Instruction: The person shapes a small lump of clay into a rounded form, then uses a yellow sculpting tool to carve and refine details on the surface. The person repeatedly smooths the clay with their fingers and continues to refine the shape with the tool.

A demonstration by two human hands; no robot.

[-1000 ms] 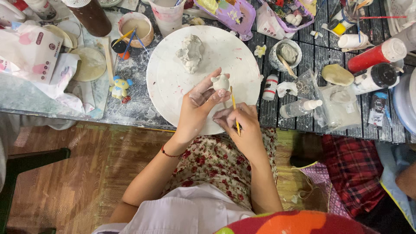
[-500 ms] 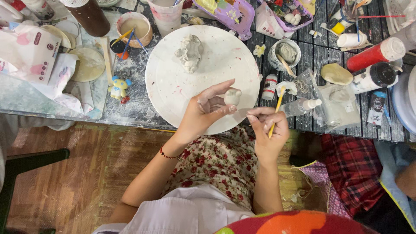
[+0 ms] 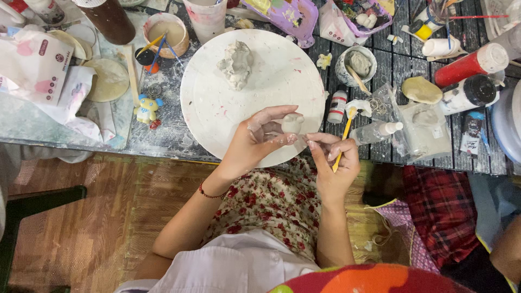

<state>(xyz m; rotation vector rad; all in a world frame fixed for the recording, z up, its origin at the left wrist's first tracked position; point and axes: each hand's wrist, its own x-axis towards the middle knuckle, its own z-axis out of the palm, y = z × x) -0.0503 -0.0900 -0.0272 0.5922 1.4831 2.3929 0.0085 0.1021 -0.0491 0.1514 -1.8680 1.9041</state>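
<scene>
Clay piece: pale grey, a small lump of clay [image 3: 292, 122] sat in my left hand [image 3: 259, 138], over the near edge of the round white board [image 3: 217, 103].
Left hand: my fingers curled round the lump, gripping it, thumb stretched above it.
Right hand: my right hand [image 3: 332, 163] was closed on a yellow modelling tool [image 3: 344, 140], its pale tip pointing away from me, my forefinger reaching toward the lump.
Board: a larger grey clay mass [image 3: 236, 64] lay near its far side.
Surface: the cluttered dark slatted surface [image 3: 391, 65] carried a red paint bottle [image 3: 470, 64], a small white bottle [image 3: 337, 106] and a cup of brushes [image 3: 165, 33].
Lap: my floral skirt [image 3: 268, 201] showed beneath my hands.
</scene>
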